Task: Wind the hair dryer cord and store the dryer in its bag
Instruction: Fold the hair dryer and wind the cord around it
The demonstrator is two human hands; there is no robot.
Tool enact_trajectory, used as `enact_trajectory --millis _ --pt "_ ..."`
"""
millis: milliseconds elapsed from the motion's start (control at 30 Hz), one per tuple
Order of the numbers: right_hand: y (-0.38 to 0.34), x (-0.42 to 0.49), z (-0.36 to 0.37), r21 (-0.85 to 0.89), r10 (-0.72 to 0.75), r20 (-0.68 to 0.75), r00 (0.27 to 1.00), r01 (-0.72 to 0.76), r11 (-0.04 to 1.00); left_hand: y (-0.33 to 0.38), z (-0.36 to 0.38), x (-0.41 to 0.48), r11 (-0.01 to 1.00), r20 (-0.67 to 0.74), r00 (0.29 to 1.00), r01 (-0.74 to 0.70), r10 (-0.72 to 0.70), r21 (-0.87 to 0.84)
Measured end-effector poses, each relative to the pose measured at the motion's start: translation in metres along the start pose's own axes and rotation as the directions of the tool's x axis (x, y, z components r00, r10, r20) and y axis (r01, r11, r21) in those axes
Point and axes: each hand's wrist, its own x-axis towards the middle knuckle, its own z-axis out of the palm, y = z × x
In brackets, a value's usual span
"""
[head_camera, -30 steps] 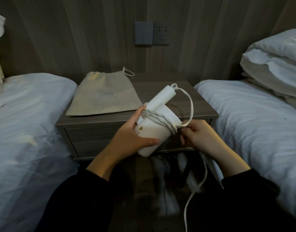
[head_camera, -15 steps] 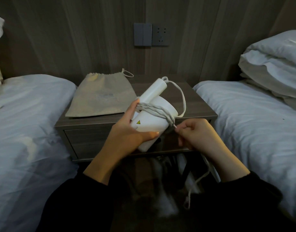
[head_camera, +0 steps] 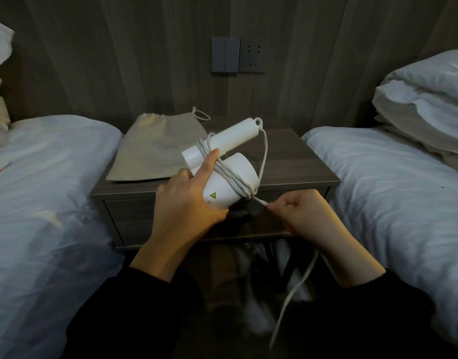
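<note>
Hair dryer, white, is held in the air in front of the nightstand, with its barrel over the drawer front and its handle tilted up and away toward the wall. The left hand grips the barrel, thumb curled underneath and forefinger stretched up along the side, lying on the wound turns. The cord crosses the barrel in several diagonal turns, and one loop arcs from the handle's end down the right side. The right hand, just right of the barrel, pinches the cord between curled fingers. From under that hand the loose rest of the cord hangs toward the floor.

The beige drawstring bag lies flat on the left part of the nightstand, its gathered mouth toward the wall. The dryer and the left hand cover its near right corner from this view. White-covered beds flank the nightstand, the left bed and the right bed, the latter with stacked pillows at its head. On the wood-panelled wall above sit a grey switch and a socket.
</note>
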Motion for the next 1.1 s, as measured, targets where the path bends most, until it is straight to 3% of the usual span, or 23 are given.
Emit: enact_trajectory --millis 200,333,400,533,767,933,1100 --pt "-0.008 -0.007 -0.007 -0.111 -0.073 0.169 0.983 0.092 0.989 0.001 0.004 -0.001 0.994 -0.003 0.999 -0.050 0.051 0.098" --pt "-0.016 -0.014 -0.020 -0.051 -0.019 0.377 0.926 0.042 0.998 -0.001 0.003 0.001 0.990 -0.017 0.998 -0.049 0.052 0.135" --pt "-0.018 -0.016 -0.020 -0.039 -0.078 0.426 0.901 0.104 0.994 -0.003 0.003 0.002 0.989 -0.018 0.998 -0.049 0.052 0.139" --pt "-0.012 -0.014 -0.025 0.172 -0.225 0.512 0.829 0.157 0.972 -0.008 0.001 0.003 0.985 0.045 0.995 -0.098 0.092 0.145" --pt "0.005 -0.010 -0.048 0.479 -0.454 0.487 0.746 0.207 0.853 0.000 -0.002 0.004 0.968 0.065 0.974 -0.222 0.215 0.116" --pt "0.007 -0.009 -0.052 0.407 -0.449 0.446 0.774 0.271 0.872 0.006 0.001 0.000 0.943 0.116 0.955 -0.290 0.273 0.165" --pt "0.011 -0.010 -0.060 0.413 -0.466 0.570 0.676 0.255 0.874 0.004 0.004 -0.001 0.942 0.189 0.944 -0.301 0.272 0.147"
